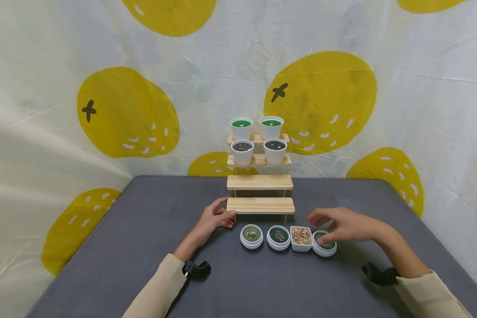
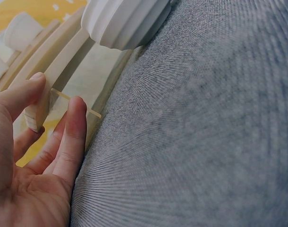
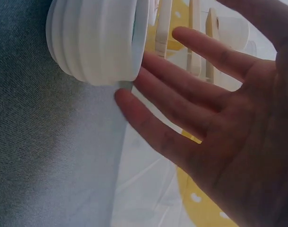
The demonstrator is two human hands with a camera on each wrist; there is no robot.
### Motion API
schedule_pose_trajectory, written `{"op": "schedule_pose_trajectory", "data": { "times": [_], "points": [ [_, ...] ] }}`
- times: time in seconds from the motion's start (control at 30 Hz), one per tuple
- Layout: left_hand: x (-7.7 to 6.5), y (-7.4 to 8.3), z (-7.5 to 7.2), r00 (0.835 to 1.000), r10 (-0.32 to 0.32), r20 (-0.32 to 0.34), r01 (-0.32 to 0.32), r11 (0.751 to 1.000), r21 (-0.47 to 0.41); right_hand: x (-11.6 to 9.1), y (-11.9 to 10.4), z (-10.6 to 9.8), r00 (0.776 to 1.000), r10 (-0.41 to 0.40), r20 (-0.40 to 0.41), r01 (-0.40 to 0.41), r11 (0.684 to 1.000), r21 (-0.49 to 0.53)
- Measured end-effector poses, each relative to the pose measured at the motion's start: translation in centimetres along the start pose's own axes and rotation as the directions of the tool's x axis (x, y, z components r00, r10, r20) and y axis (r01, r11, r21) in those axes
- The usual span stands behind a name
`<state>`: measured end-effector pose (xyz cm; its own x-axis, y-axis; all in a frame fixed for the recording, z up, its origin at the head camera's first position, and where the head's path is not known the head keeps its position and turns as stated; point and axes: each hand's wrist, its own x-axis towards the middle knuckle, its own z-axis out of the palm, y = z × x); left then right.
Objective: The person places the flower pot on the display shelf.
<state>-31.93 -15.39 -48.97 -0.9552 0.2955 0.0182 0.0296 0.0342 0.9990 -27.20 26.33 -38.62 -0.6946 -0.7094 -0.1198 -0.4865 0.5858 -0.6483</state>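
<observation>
A tiered wooden stand [image 1: 260, 205] stands at the middle back of the table. My left hand [image 1: 214, 217] grips the left end of its lowest board, thumb on the upper side and fingers at the end and below, as the left wrist view shows. My right hand [image 1: 347, 224] hovers over the rightmost round white pot [image 1: 324, 250] with relaxed, spread fingers. In the right wrist view the fingertips [image 3: 125, 97] are close beside this ribbed pot [image 3: 97, 42]; whether they touch it I cannot tell.
In front of the stand are a square white pot of pebbles [image 1: 301, 245], a green-filled round pot [image 1: 251, 240] and a dark-green one [image 1: 278, 243]. White cups with green [image 1: 241, 130] and dark [image 1: 242, 154] contents occupy the two upper boards. A patterned curtain [image 1: 222, 97] hangs behind.
</observation>
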Motion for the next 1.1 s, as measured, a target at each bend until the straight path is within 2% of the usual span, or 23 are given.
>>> {"op": "schedule_pose_trajectory", "data": {
  "times": [0.1,0.47,0.57,0.87,1.1],
  "points": [
    [-0.1,-0.1,-0.3,1.000,-0.002,-0.012,0.002,1.000,0.005,0.2,-0.2,-0.1,1.000,-0.009,0.019,0.009,1.000,0.000],
    [-0.6,-0.7,-0.5,1.000,-0.017,-0.012,0.017,1.000,-0.001,0.4,0.1,0.4,0.993,0.059,0.106,-0.062,0.998,0.023],
    [-0.5,-0.7,-0.4,1.000,-0.014,-0.011,0.014,1.000,0.002,0.3,0.2,0.4,0.991,0.046,0.123,-0.052,0.998,0.043],
    [-0.1,-0.3,-0.2,1.000,-0.020,-0.006,0.020,1.000,0.010,0.2,0.7,0.4,0.987,0.050,0.152,-0.054,0.998,0.027],
    [0.2,0.0,-0.1,1.000,0.000,0.010,0.000,1.000,0.001,0.3,1.0,0.4,0.987,0.054,0.150,-0.056,0.998,0.009]
  ]
}}
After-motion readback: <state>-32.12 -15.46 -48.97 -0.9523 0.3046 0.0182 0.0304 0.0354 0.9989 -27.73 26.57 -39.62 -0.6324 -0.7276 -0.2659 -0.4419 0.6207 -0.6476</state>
